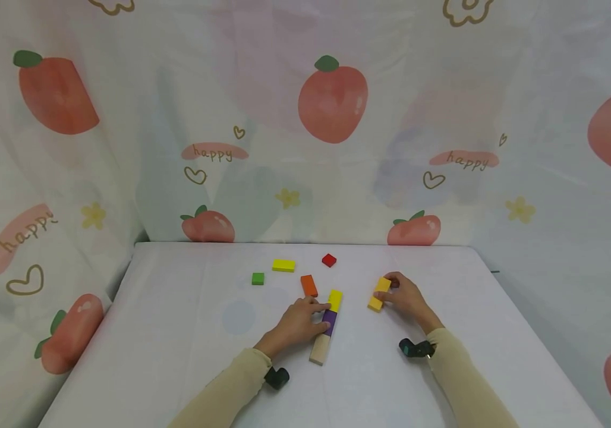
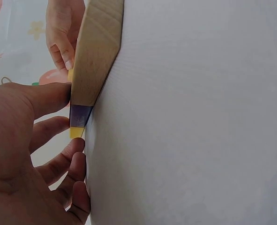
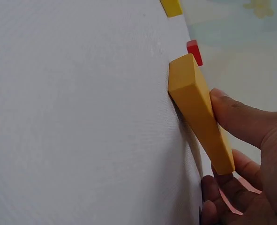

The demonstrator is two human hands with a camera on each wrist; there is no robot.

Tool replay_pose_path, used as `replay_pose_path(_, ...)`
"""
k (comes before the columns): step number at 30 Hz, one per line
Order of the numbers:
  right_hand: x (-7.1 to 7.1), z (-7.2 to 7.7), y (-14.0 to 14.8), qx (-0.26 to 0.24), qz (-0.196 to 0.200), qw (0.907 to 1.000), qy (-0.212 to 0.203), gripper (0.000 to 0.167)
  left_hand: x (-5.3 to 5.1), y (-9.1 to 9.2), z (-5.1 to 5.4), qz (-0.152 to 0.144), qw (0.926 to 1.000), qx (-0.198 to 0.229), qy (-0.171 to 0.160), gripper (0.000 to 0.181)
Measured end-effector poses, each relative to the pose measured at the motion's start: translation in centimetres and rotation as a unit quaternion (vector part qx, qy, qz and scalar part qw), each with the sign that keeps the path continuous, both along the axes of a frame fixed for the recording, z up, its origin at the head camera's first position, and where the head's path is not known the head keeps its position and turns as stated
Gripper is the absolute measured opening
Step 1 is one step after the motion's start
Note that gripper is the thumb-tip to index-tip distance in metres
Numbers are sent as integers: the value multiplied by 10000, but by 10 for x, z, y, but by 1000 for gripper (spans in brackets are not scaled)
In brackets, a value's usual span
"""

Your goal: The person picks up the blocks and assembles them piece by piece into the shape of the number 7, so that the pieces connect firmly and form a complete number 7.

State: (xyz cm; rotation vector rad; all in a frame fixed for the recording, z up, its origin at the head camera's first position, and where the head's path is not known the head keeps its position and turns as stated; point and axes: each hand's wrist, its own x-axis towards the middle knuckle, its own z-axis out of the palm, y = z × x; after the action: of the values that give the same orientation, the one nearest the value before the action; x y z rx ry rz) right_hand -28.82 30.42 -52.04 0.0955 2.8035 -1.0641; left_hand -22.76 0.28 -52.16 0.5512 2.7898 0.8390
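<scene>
On the white table, a row of a plain wooden block [image 1: 320, 349], a purple block [image 1: 329, 323] and a yellow block [image 1: 335, 299] lies end to end. My left hand [image 1: 297, 323] rests at the row's left side. Its thumb and index finger touch the tops of the blocks around the purple one, the other fingers loosely bent near the yellow end. Further right, my right hand [image 1: 408, 299] holds an amber block [image 1: 379, 294] between thumb and fingers. In the right wrist view that amber block [image 3: 194, 103] is tilted close to the tabletop.
Beyond the row lie an orange block [image 1: 309, 286], a red block [image 1: 329, 260], a second yellow block [image 1: 283, 266] and a small green block [image 1: 258, 279]. A printed curtain [image 1: 263, 196] hangs behind the table's back edge.
</scene>
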Motion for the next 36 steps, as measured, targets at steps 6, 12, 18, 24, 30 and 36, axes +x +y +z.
replay_pose_path(6, 4, -1, -3, -147, -144, 9995, 231, 70, 0, 0, 0, -31, 10000, -12, 11, 48)
replay_pose_path(12, 6, -1, -6, -384, -168, 9979, 489, 67, 0, -1, -1, -62, 10000, -18, 48, 48)
replay_pose_path(18, 7, -1, -8, -681, -195, 9962, 508, 66, 0, -1, -1, -58, 10000, 7, 10, 48)
replay_pose_path(24, 7, 1, -9, -814, -291, 9949, 516, 64, 0, -2, 1, -44, 10000, -10, 10, 48)
replay_pose_path(30, 4, 4, -13, -884, -411, 9936, 577, 64, 0, -2, 2, -26, 10000, -7, -23, 48)
replay_pose_path(36, -1, 10, -23, -1127, -439, 9904, 663, 63, 0, -1, 2, -4, 10000, -3, -40, 48)
